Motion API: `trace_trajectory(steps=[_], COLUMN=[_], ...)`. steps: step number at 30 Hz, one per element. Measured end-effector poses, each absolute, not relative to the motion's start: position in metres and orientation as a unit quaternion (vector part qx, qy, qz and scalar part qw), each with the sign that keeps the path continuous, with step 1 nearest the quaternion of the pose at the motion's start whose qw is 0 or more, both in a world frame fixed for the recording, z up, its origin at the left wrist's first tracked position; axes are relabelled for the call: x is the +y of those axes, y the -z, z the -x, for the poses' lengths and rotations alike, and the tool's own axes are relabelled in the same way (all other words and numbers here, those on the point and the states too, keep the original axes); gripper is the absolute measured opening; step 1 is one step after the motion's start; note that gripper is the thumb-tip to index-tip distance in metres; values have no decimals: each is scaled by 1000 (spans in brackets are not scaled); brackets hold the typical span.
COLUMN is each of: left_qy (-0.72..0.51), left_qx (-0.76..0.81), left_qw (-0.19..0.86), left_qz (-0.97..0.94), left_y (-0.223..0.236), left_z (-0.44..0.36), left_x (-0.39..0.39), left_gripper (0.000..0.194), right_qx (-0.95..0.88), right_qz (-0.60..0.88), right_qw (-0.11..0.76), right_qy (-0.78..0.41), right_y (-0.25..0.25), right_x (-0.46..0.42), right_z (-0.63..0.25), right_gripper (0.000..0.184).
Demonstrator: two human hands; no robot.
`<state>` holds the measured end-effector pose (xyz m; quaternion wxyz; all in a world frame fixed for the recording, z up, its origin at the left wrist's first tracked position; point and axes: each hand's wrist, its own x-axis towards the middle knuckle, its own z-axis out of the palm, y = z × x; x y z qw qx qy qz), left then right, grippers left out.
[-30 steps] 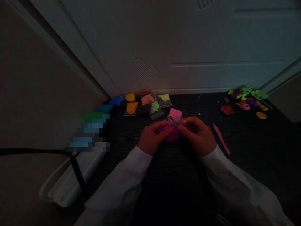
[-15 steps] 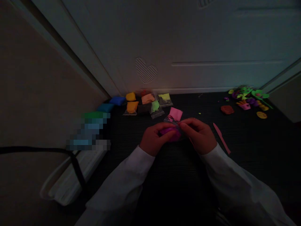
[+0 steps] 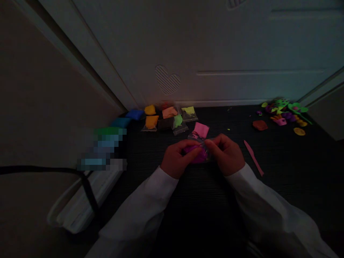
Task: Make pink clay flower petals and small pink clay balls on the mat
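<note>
Although the left hand (image 3: 176, 157) covered much of it, the purple packet (image 3: 197, 154) was observed between both hands, near the dark, fine-grained table's (image 3: 199, 193) middle. That hand grasped the packet's body; the right hand (image 3: 228, 154) pinched its clear, crinkled film, exact fingertip contact being indistinct. Just beyond lay a squarish pink packet (image 3: 201, 129). A slender pink knife (image 3: 253, 157) lay rightward. Pixelation partly obscured a green packet (image 3: 101, 132) leftward.

Small clear plastic bag (image 3: 207, 154) w/ purple lump (image 3: 200, 157) inside, top edge pinched, partly hidden; can't tell if open. Held L of pink knife (image 3: 253, 157), well apart, approx. level w/ its middle.
</note>
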<state>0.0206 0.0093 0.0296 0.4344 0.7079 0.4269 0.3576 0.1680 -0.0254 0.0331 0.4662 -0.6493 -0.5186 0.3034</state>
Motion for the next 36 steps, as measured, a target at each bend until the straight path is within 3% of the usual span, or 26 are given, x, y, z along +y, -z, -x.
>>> trace_trajectory(steps=[7,13,19,26,30,36], left_qy=[-399,-404,-403,-426,-403,-391], left_qx=[463,462,459,464,441,397], left_qw=[405,400,407,419,479,506], left_qz=[-680,-681,-679,-654,-643,-658], left_y=[-27,-26,-29,-28,-26,-27], left_z=[-18,-21,-22,-19,-19,-19], left_x=[12,11,8,14,15,14], left_gripper=[23,21,22,21,19,16], right_qx=[-551,-616,-593,-545,-508,-562], right_qz=[579,603,653,567,545,573], right_qw=[470,418,402,489,524,478], right_qy=[-375,-287,-245,-378,-413,-356], right_y=[-30,-32,-36,-31,-29,-33], right_x=[-22,-23,-26,-23,-22,-27], right_z=[-170,-170,-166,-166,-166,-164], right_gripper=[19,18,30,20,17,15])
